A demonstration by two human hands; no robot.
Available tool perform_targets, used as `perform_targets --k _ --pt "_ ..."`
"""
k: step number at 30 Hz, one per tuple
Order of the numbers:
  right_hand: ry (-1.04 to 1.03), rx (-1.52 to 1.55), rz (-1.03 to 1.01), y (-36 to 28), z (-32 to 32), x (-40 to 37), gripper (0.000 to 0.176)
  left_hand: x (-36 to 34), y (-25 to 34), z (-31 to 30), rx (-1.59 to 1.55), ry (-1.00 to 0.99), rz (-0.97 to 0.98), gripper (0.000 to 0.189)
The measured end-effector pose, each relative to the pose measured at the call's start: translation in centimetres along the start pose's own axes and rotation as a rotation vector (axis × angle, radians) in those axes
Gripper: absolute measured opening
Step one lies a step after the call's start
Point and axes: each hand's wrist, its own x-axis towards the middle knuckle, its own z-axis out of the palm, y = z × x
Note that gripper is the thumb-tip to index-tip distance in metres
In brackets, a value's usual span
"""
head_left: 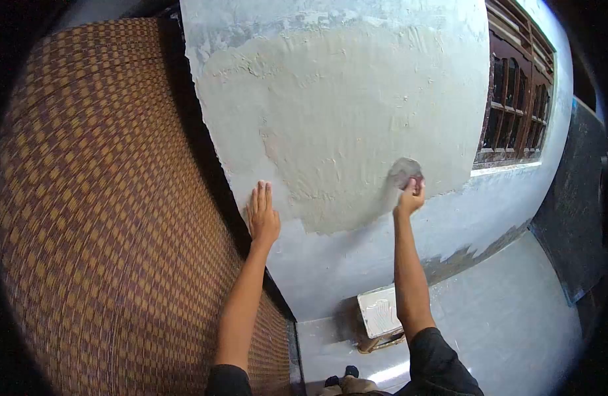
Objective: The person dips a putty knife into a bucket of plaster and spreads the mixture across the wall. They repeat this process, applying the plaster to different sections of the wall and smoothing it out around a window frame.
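My right hand [410, 197] grips a flat grey scraper [405, 173] with a dark reddish part at the fingers. Motion smears the tool's outline, and it lies against the lower right of a beige-grey putty patch [337, 112] on the wall. Ridges and small lumps show across this patch. Near the wall's left edge, my left hand [263, 214] rests with its palm on the paler wall surface [337, 264], fingers stretched upward and nothing in them. The patch's lower left border runs just to the right of that hand.
A brown woven mat [112, 198] hangs along the left. Below my right forearm, a white board with smeared marks [381, 311] lies on a small stool [373, 343]. A wooden window [515, 99] is at upper right, and a dark panel [574, 204] stands beyond the pale floor [508, 310].
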Motion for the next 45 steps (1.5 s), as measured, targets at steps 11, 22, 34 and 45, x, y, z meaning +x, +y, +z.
perform_targets --k 11,22,34,45 --pt "-0.911 -0.009 -0.256 -3.3 2.6 -15.1 0.017 0.0 0.9 1.6 -0.042 0.029 -0.068 0.079" --pt "-0.105 0.083 0.086 3.6 -6.1 5.2 0.025 -0.1 2.9 3.5 -0.120 0.128 -0.129 0.078" --pt "-0.644 -0.013 0.075 -0.2 -2.7 0.7 0.020 -7.8 12.2 7.9 -0.325 -0.025 -0.361 0.078" --pt "-0.600 0.043 0.364 7.4 -18.2 7.6 0.028 -17.7 19.7 13.8 -0.554 -0.304 -0.491 0.068"
